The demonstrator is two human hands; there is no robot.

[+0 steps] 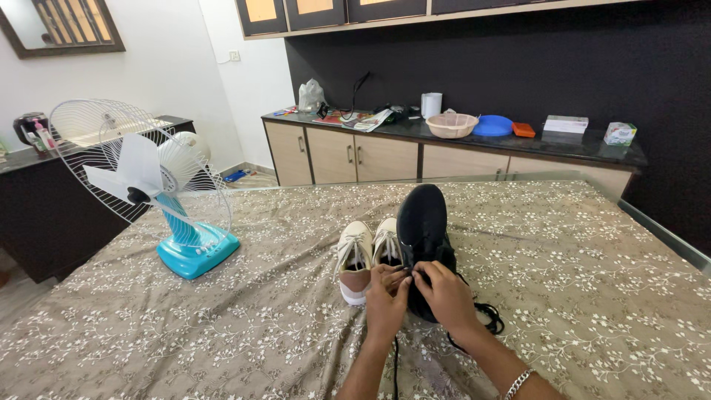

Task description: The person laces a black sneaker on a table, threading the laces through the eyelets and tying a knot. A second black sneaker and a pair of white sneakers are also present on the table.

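My right hand (444, 292) and left hand (385, 300) meet at lower centre of the frame, fingers pinched narrow on the laces of the black shoe (424, 230). The shoe stands tipped up just above my hands, sole toward me, toe pointing away. Loose black lace (489, 315) trails at right of my right wrist. A pair of white shoes (366, 255) lies touching the black one's left side. All rest on the floral cloth (592, 281). A blue-based fan (148, 185) stands at left. A counter (592, 144) with a basket (452, 124) runs across the top.
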